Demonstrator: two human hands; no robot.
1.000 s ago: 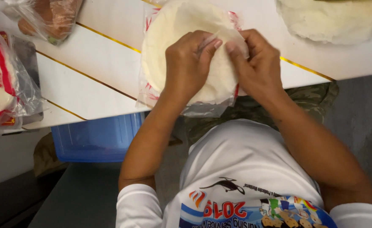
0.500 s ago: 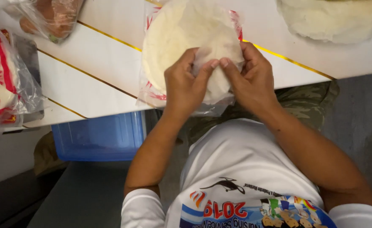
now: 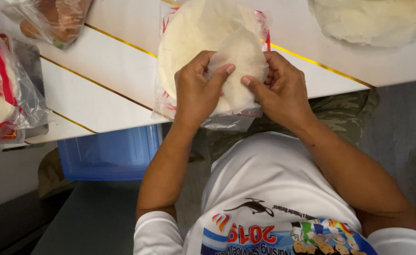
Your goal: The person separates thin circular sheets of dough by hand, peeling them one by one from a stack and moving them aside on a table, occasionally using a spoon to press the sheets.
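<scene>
— What are the hands doing, up there in the middle of the frame?

— Both are on one thin, pale round flatbread sheet (image 3: pixel 240 61), lifted off a stack of the same pale round flatbreads (image 3: pixel 189 42) that lies in a clear plastic bag with red print (image 3: pixel 168 101). The left hand (image 3: pixel 197 92) pinches the sheet's left edge, thumb stretched across the front and the other fingers curled behind. The right hand (image 3: pixel 281 89) pinches the right edge the same way, its thumb pointing towards the left one, tips close but apart.

— And the sheet itself?

— It stands tilted between the two hands, its top curling, over the near part of the stack at the top centre of the frame.

— What does the bag lie on?

— A white table with thin gold lines (image 3: pixel 109 80); the bag's near end hangs just over the table's edge.

— Anything else round about?

— At the upper right, another heap of pale flatbreads (image 3: pixel 373 21), well apart from the hands. At the upper left, a clear bag holding something brown (image 3: pixel 57 19), and at the far left a clear bag with a white and red label (image 3: pixel 0 89). Below the table's edge, left of the left forearm, sits a blue plastic bin (image 3: pixel 109 153). The person wears a white printed shirt (image 3: pixel 274 203) and camouflage trousers (image 3: pixel 345 113)
</scene>
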